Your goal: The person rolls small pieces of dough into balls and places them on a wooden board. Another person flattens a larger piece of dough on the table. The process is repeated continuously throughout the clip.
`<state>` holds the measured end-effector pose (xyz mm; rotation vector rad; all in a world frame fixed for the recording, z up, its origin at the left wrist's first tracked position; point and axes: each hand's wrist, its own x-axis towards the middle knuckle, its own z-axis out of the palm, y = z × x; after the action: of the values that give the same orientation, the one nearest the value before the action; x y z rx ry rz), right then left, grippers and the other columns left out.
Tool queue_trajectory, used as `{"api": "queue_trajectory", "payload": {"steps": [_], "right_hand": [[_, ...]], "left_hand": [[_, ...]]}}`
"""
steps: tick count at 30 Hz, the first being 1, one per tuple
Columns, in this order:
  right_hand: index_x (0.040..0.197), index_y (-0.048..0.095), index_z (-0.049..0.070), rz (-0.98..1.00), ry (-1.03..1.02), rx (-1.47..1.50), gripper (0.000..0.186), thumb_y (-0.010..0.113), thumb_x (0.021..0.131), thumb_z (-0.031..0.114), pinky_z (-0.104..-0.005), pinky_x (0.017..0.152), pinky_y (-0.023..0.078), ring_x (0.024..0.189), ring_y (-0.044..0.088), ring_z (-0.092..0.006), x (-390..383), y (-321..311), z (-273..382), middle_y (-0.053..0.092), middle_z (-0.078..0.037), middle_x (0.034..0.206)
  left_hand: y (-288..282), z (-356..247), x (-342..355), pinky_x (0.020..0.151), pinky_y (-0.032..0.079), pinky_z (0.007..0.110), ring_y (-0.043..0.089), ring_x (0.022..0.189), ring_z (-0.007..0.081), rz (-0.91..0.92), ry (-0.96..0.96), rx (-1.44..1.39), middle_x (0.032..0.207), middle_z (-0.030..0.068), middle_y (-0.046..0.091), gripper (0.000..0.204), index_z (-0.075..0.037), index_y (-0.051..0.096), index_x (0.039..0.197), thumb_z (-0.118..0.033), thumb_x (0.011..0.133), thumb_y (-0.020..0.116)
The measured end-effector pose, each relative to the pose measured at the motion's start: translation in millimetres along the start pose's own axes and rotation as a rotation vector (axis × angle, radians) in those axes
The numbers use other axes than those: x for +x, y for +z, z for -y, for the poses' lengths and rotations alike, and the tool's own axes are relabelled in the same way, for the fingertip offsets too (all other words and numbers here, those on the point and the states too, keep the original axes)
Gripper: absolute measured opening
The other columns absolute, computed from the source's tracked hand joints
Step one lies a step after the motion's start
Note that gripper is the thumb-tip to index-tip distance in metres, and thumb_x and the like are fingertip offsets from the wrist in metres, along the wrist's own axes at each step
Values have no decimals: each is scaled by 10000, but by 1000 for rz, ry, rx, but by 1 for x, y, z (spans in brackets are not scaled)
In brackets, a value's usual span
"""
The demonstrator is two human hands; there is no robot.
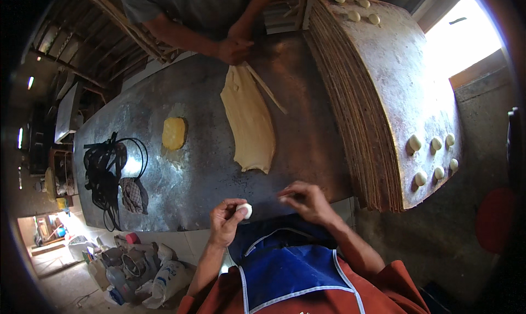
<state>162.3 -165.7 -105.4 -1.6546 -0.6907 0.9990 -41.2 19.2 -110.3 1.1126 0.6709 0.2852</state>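
Between the fingertips and thumb of my left hand (225, 218) is a small round white dough ball (244, 210), held over the near edge of the metal table. My right hand (308, 202) hovers to its right, apart from the ball, with fingers half bent and nothing visible in them; its fingertips are a little blurred. A long flat sheet of dough (249, 122) lies ahead on the table, and a thin dough strip (268, 90) runs along its upper right side. Across the table, another person's hands (235, 48) are at the sheet's far end.
On the right rises a tall stack of boards (361, 116), several dough balls (421, 178) on its top. A yellow block (174, 133), tangled black cables (107, 166) and a checked cloth (133, 195) lie on the table's left. Bottles and bags (137, 270) crowd the lower left floor.
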Motion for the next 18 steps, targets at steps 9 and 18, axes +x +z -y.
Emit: {"api": "queue_trajectory", "payload": {"steps": [9, 18], "right_hand": [[1061, 742, -34, 319, 23, 82, 284, 798, 909, 200, -356, 776, 552, 875, 695, -208, 12, 16, 53, 736, -116, 973], [1091, 725, -16, -17, 30, -134, 312, 705, 971, 271, -430, 929, 491, 1076, 637, -308, -13, -37, -28, 649, -173, 1097]], "left_hand": [[18, -31, 13, 805, 546, 281, 657, 897, 124, 238, 76, 95, 993, 68, 707, 122, -3, 707, 1062, -7, 940, 702], [-56, 13, 29, 785, 518, 397, 637, 862, 287, -138, 331, 1033, 951, 144, 623, 180, 3, 664, 1013, -92, 895, 760]]}}
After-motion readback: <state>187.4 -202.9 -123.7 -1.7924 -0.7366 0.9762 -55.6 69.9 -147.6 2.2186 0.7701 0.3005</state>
